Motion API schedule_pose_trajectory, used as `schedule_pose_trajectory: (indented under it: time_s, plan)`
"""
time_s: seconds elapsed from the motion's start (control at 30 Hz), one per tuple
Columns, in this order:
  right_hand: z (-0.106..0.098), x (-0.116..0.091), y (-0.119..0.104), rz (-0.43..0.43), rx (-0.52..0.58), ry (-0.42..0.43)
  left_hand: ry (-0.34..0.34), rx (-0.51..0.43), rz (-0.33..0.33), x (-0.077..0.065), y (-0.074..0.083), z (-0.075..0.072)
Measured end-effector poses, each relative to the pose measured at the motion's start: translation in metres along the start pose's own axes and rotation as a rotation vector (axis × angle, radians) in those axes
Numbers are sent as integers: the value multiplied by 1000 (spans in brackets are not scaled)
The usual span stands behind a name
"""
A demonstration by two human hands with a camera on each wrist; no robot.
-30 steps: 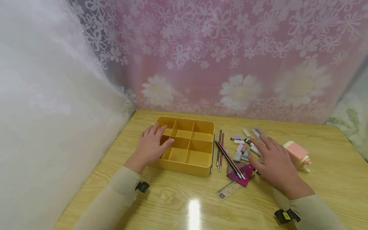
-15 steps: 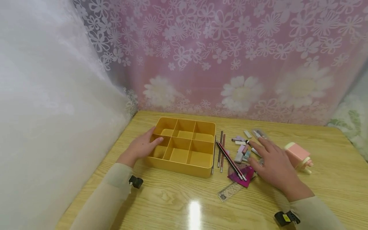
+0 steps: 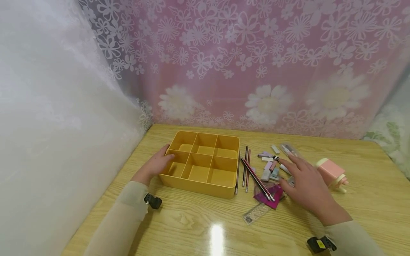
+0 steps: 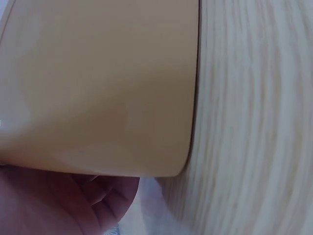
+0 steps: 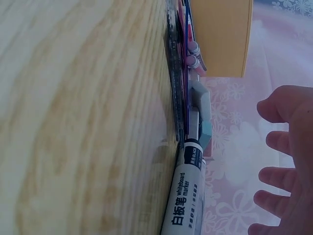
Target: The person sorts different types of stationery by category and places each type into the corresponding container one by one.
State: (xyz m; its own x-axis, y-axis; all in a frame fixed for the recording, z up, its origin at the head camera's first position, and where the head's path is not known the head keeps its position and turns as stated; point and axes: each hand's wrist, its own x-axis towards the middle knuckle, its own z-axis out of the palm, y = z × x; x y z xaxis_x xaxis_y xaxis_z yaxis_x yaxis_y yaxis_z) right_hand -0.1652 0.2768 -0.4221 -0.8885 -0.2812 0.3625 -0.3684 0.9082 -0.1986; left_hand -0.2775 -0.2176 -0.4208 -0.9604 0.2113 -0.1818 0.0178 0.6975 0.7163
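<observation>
A yellow organizer box [image 3: 198,187], divided into several compartments, sits on the table. My left hand [image 3: 154,165] grips its left side, thumb over the rim and the other fingers outside. Up close in the left wrist view, the smooth box wall [image 4: 107,88] hides part of the curled fingers. With fingers spread, my right hand [image 3: 304,185] hovers over the stationery on the right, holding nothing. Below that hand, the right wrist view shows a whiteboard marker [image 5: 183,196]. Several erasers [image 3: 266,175] lie just left of the right hand's fingertips.
Several pencils [image 3: 255,177] lie right of the box, some resting across a purple set square [image 3: 273,203]. A clear ruler [image 3: 252,215] sticks out toward the front. Beyond the right hand stands a pink and cream pencil sharpener [image 3: 331,170]. A floral curtain [image 3: 224,71] hangs behind the table.
My left hand has moved from above the left compartments to the box's left side and taken hold of its rim. The right hand stays over the stationery, almost still.
</observation>
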Motion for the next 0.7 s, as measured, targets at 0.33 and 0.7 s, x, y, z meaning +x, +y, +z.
schedule_pose_trajectory:
  time_s: [0.33, 0.7]
  plan:
    - [-2, -4, 9, 7, -13, 9, 8, -74, 37, 2, -3, 1]
    - [-19, -11, 39, 50, -102, 62, 4, -155, -1, 2, -6, 3]
